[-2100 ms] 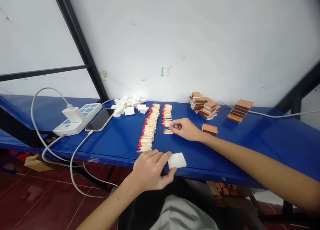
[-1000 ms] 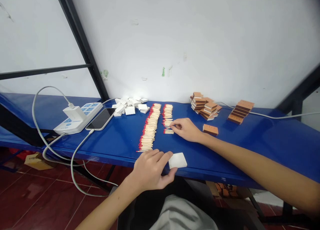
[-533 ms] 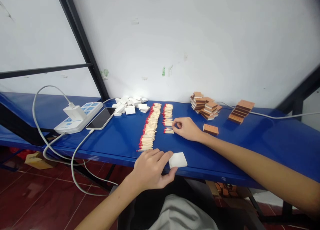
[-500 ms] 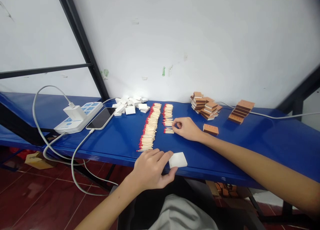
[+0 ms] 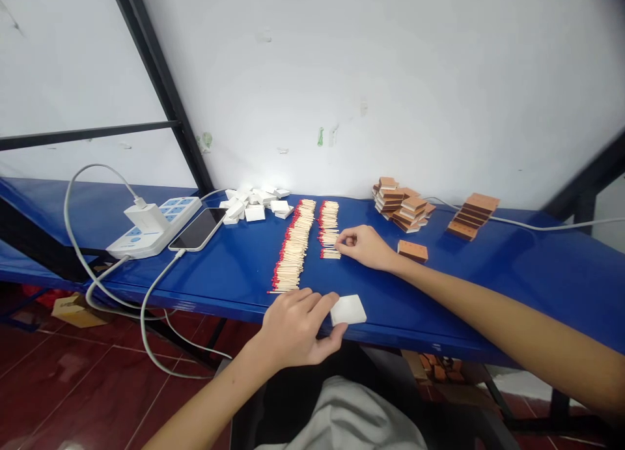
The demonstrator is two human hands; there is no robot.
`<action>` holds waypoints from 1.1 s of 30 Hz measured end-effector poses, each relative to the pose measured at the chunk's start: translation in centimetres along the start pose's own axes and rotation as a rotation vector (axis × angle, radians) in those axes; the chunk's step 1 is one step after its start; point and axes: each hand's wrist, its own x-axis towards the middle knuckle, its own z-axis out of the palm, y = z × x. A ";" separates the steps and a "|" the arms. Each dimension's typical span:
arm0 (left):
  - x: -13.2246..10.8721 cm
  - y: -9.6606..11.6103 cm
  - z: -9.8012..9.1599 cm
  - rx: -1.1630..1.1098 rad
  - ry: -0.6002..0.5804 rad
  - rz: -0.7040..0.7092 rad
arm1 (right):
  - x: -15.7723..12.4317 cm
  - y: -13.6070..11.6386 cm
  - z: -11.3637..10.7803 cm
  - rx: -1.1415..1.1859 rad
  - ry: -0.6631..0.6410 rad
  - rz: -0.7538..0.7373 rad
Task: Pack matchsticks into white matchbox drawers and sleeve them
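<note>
My left hand (image 5: 303, 326) grips a small white matchbox tray (image 5: 348, 310) by its left edge, thumb and fingers around it, at the front edge of the blue shelf. Thumb and forefinger of my right hand (image 5: 364, 247) are pinched at the stick ends of matches in the shorter row (image 5: 329, 219); how many they hold is too small to tell. A longer row of red-headed matches (image 5: 294, 245) lies to the left, its near end just beyond my left hand. Close to my right wrist rests a single brown matchbox (image 5: 413, 251).
White trays (image 5: 254, 213) are heaped at the back, beside a phone (image 5: 199, 230) and a power strip (image 5: 134, 245) with looping white cables. Stacked matchboxes (image 5: 415, 206) stand at the back right, near a leaning row of matchboxes (image 5: 472, 217). Black frame posts (image 5: 159, 79) rise behind.
My right hand stays at the shorter match row, with its fingertips shifting only slightly. The left hand and the white tray have hardly moved; the whole view has shifted a little.
</note>
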 end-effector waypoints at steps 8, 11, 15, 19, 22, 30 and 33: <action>-0.1 -0.1 0.1 0.003 0.001 0.001 | 0.0 0.4 0.0 0.046 -0.027 -0.034; -0.1 -0.1 0.1 0.000 0.000 0.006 | 0.0 0.3 -0.1 0.040 -0.022 -0.028; -0.1 -0.1 0.0 0.003 -0.003 0.008 | 0.0 0.2 -0.2 0.039 -0.029 -0.028; 0.0 -0.1 0.0 0.004 -0.007 0.008 | 0.1 0.3 -0.1 0.036 -0.032 -0.048; 0.0 0.0 0.0 0.006 -0.012 0.006 | 0.1 0.5 0.0 0.042 -0.036 -0.045; -0.1 0.0 0.0 0.001 -0.005 0.006 | 0.1 0.7 0.0 0.067 -0.049 -0.051; 0.0 0.0 0.0 0.000 0.004 0.005 | 0.0 0.7 -0.1 0.102 -0.053 -0.038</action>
